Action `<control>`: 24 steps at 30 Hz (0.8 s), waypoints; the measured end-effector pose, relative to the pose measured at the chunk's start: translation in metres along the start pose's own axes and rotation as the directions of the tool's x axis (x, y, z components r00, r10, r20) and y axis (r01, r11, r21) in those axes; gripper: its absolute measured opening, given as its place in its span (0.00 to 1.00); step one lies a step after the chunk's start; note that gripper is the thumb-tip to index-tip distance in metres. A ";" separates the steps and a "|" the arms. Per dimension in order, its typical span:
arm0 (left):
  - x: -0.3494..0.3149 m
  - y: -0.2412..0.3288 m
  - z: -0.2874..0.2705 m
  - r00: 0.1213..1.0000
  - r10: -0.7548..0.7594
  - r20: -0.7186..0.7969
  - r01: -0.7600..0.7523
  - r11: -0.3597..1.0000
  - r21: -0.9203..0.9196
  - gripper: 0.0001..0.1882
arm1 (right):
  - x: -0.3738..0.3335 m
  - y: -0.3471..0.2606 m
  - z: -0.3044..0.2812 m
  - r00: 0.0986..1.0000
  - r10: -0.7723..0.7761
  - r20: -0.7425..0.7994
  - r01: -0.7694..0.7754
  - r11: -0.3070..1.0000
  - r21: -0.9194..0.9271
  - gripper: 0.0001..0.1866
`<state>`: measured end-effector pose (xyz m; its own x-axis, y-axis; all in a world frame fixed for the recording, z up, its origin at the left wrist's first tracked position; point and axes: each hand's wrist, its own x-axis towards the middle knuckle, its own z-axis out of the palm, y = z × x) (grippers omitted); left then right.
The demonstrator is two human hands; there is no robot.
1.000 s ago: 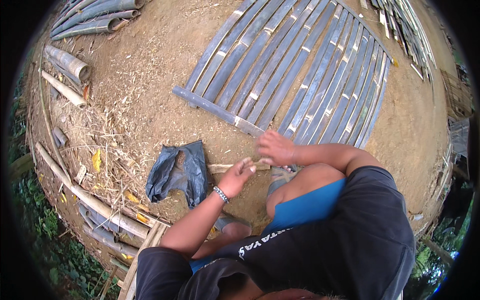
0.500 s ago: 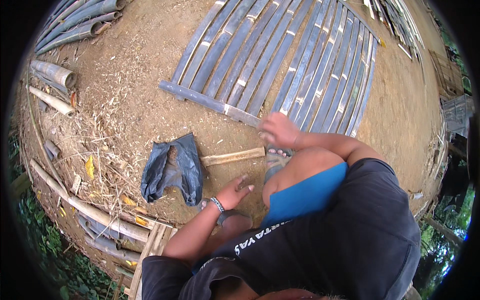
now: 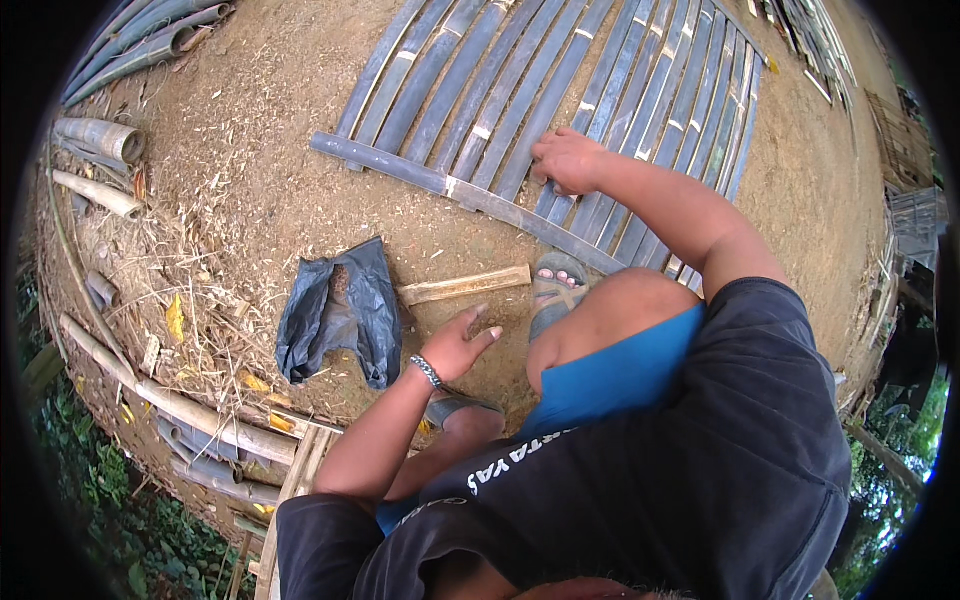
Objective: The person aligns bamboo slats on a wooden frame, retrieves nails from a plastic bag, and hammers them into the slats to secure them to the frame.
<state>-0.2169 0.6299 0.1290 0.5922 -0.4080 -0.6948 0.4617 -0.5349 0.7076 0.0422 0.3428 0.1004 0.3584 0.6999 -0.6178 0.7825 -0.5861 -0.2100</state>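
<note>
My right hand (image 3: 567, 162) reaches out over a panel of dark bamboo slats (image 3: 470, 110), near its close edge. Its fingers are curled downward at one slat, and what they may hold is hidden under them. A crosspiece (image 3: 380, 160) runs along the panel's near end, below that hand. My left hand (image 3: 460, 343) hangs open with its thumb apart, holding nothing. Just beyond it a split piece of pale bamboo (image 3: 465, 285) lies on the dirt. To that hand's left sits a crumpled black plastic bag (image 3: 375, 320), its mouth gaping.
Bamboo poles (image 3: 150, 45) are stacked at the far left, with shorter cut lengths (image 3: 105, 138) nearer. A long pole (image 3: 200, 415) edges the ground before the plants at lower left. Thin strips (image 3: 810, 45) lie far right. My sandaled foot (image 3: 560, 285) is beside the panel.
My right hand has moved forward from the panel's near edge onto the slats, its arm stretching out. The left hand has shifted slightly forward and stays open. The view has tilted a little.
</note>
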 end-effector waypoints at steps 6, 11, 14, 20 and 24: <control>-0.005 -0.004 -0.001 1.000 0.004 0.011 -0.004 1.000 0.022 0.37 | 0.002 0.007 0.005 0.982 -0.182 -0.054 0.174 0.977 -0.120 0.13; -0.006 -0.009 0.001 1.000 0.004 -0.003 -0.004 0.999 0.034 0.36 | -0.004 0.018 0.020 0.926 -0.353 -0.137 0.311 0.916 -0.254 0.09; -0.005 0.001 -0.004 1.000 -0.030 0.002 0.030 0.999 0.035 0.37 | -0.006 0.023 0.027 0.895 -0.410 -0.177 0.357 0.894 -0.270 0.07; 0.005 0.007 -0.005 0.997 -0.067 0.028 0.065 0.997 0.043 0.38 | 0.002 0.028 0.031 0.870 -0.439 -0.225 0.375 0.885 -0.277 0.07; 0.011 0.002 0.001 1.000 -0.007 0.001 0.007 0.999 0.043 0.39 | 0.005 0.026 0.034 0.869 -0.401 -0.289 0.330 0.906 -0.266 0.08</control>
<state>-0.2101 0.6240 0.1228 0.5883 -0.4050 -0.6999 0.4371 -0.5688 0.6967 0.0472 0.3175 0.0662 0.1448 0.9614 -0.2339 0.9624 -0.1918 -0.1926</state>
